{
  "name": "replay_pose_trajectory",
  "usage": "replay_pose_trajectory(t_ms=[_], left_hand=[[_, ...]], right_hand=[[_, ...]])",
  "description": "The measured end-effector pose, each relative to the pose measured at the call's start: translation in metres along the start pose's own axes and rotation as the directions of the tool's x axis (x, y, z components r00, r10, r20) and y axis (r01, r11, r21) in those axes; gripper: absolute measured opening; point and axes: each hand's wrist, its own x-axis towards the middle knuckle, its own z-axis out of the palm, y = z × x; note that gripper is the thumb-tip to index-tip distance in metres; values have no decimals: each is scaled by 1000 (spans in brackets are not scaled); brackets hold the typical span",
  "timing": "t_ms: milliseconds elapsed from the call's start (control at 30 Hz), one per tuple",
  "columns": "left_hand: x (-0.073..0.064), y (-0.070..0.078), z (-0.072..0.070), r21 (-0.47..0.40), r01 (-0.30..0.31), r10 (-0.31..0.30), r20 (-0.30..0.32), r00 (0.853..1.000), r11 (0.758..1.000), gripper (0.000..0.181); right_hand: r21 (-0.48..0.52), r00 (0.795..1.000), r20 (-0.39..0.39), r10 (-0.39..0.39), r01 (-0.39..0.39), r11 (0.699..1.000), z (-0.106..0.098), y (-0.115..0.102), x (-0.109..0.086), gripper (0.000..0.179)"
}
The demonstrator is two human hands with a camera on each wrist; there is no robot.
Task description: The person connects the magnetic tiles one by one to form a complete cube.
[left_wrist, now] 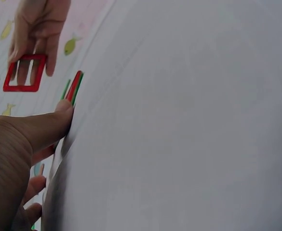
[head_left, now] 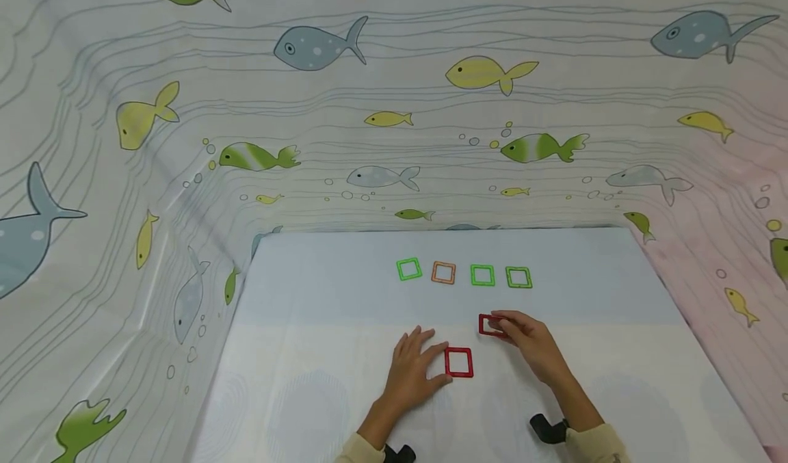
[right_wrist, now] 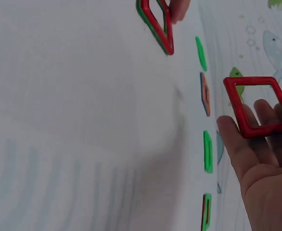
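My right hand holds a red square frame by its right side, thumb against fingers. It is raised off the table, and its hollow centre shows in the right wrist view. To its lower left, another red square frame lies at the table, with a green edge showing against it in the right wrist view. My left hand has its thumb and index finger at the left corners of that frame, pinching it. The other left fingers spread out toward the back.
Farther back on the white table lies a row of square frames: a green one, an orange one and two more green ones at the right. A fish-patterned sheet surrounds the table's back and sides.
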Motion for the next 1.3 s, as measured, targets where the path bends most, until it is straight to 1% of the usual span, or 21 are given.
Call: replay_pose_trajectory(t_ms=[100,200,300,400,500,600,767,933,1067,1167,1200,1300], left_hand=[[-1,-1,0,-3,17,-17,16,1000,1000,61],[-1,0,1,1,27,-27,31,999,1000,61],[-2,0,2,17,15,-16,28,999,1000,62],[-3,0,3,28,1,-2,17,1000,1000,64],[-4,0,4,26,-3,3,8,1000,1000,63],[-4,0,3,14,0,0,4,1000,1000,59],[-4,0,3,25,-10,10,-18,1000,1000,60],[-3,-1,4,35,-16,17,-36,999,999,59],[-2,-1,4,31,-17,18,-41,999,999,58],[-2,-1,4,31,-14,15,-38,999,999,58],[-2,-1,4,31,-10,11,-34,999,999,58],[-2,-1,4,39,-13,14,-36,999,999,59]], right_hand=[[-64,1000,-14,8,-9,998,10,-1,-2,37],[-115,999,-33,34,-37,993,18,-1,-3,34],[-111,998,-30,52,-55,992,25,0,-4,32],[-101,999,-21,46,-48,994,31,1,-6,29],[-100,1000,-24,16,-18,995,37,1,-6,26],[-118,999,-30,-31,27,993,43,3,-6,25],[-125,994,-40,-106,100,987,50,7,-6,23],[-115,978,-38,-203,198,973,55,12,-7,22],[-145,962,-44,-268,260,955,58,16,-6,21],[-201,957,-55,-286,270,942,61,9,-9,21],[-213,953,-59,-298,279,936,61,10,-9,21],[-231,951,-54,-304,284,930,62,12,-8,21]])
